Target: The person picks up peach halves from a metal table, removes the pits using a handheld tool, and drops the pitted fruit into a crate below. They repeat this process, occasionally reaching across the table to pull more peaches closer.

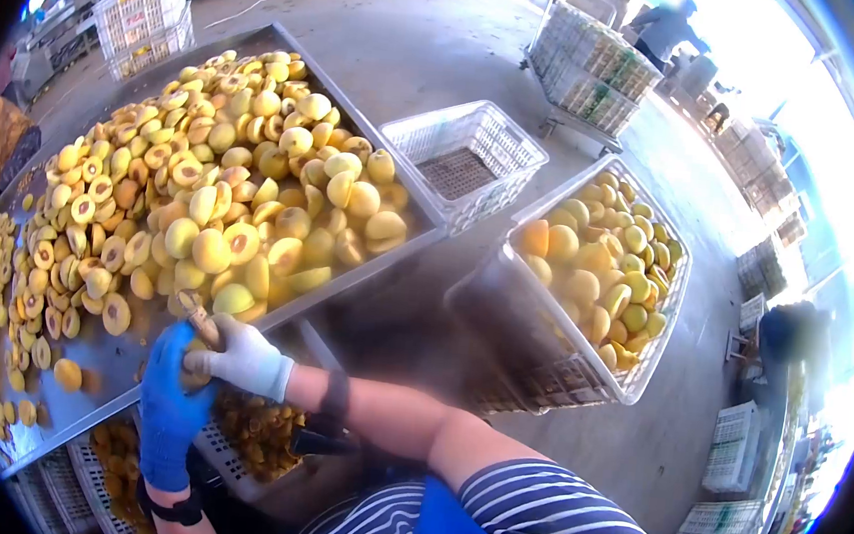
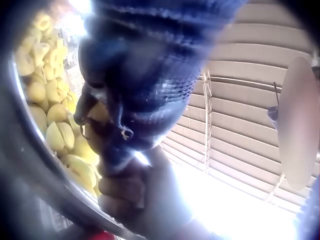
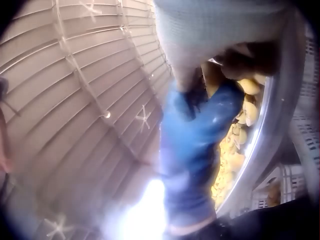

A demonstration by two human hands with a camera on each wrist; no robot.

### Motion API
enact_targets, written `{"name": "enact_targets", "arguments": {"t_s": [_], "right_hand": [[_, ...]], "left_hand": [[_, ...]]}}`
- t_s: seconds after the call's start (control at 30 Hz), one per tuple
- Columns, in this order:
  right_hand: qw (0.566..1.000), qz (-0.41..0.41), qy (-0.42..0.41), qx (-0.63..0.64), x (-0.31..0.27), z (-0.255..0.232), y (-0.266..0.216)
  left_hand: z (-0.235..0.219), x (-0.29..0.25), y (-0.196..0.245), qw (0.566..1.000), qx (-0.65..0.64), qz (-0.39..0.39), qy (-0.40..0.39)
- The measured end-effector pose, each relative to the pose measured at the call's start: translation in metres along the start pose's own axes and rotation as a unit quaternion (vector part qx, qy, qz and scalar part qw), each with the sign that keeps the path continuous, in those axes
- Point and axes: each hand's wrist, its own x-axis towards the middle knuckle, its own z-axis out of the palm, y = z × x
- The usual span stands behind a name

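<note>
My left hand (image 1: 177,388), in a blue glove, grips a yellow peach (image 2: 98,117) at the near edge of a metal table (image 1: 366,274). The fingers hide most of this fruit. Pressed close against it is my right hand (image 1: 247,355), in a white glove with bare fingertips, holding a short tool with a wooden handle (image 1: 204,324). Its working end is hidden between the hands. Just beyond them lies a big heap of halved yellow peaches (image 1: 217,195), many with brown centres showing.
A crate of peach halves (image 1: 597,270) stands at the right, near a white basket (image 1: 466,155) beside the table. Below the hands is a crate with brownish scraps (image 1: 259,429). Stacked crates (image 1: 593,69) and another person (image 1: 666,30) are farther back.
</note>
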Motion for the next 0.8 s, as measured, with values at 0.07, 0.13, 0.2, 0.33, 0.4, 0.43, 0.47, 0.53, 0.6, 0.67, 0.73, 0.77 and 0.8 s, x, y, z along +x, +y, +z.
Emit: {"name": "enact_targets", "arguments": {"t_s": [0.07, 0.13, 0.2, 0.33, 0.4, 0.43, 0.47, 0.53, 0.6, 0.67, 0.73, 0.77, 0.8], "right_hand": [[0.999, -0.008, -0.019, 0.047, 0.0, 0.001, -0.003], [0.986, 0.067, -0.089, 0.126, -0.006, -0.008, -0.012], [0.985, 0.058, -0.077, 0.145, -0.004, -0.008, -0.006], [0.975, 0.068, -0.063, 0.204, -0.007, -0.013, -0.012], [0.975, 0.091, -0.052, 0.196, -0.011, -0.02, -0.027], [0.974, 0.11, -0.051, 0.191, -0.01, -0.016, -0.029], [0.98, 0.075, -0.001, 0.182, -0.006, -0.009, -0.018], [0.978, -0.135, 0.073, 0.138, 0.009, 0.012, 0.016], [0.996, -0.081, 0.04, -0.023, 0.01, 0.009, 0.017], [0.969, -0.142, 0.073, -0.188, 0.011, 0.014, 0.029], [0.955, -0.123, 0.057, -0.265, -0.003, 0.016, 0.011], [0.942, -0.16, 0.049, -0.292, -0.006, 0.017, 0.006], [0.944, -0.164, 0.036, -0.284, -0.007, 0.021, 0.005]], "left_hand": [[-0.001, -0.006, -0.003, 1.0, -0.014, -0.007, -0.002], [0.003, -0.014, -0.015, 1.0, -0.025, -0.009, 0.008], [0.008, -0.013, -0.023, 0.998, -0.053, 0.024, 0.016], [0.029, -0.017, -0.038, 0.99, -0.108, 0.05, 0.075], [0.034, -0.013, -0.03, 0.964, -0.234, -0.006, 0.127], [0.032, -0.011, -0.024, 0.919, -0.343, -0.061, 0.185], [0.033, -0.005, -0.02, 0.874, -0.438, -0.087, 0.189], [0.051, -0.001, -0.037, 0.848, -0.496, -0.133, 0.134], [0.057, -0.003, -0.033, 0.909, -0.35, -0.111, 0.196], [0.064, -0.008, -0.062, 0.637, -0.702, -0.255, 0.19], [0.051, -0.009, -0.063, 0.584, -0.746, -0.247, 0.203], [0.045, -0.01, -0.058, 0.648, -0.696, -0.203, 0.232], [0.037, -0.011, -0.061, 0.646, -0.695, -0.222, 0.223]]}}
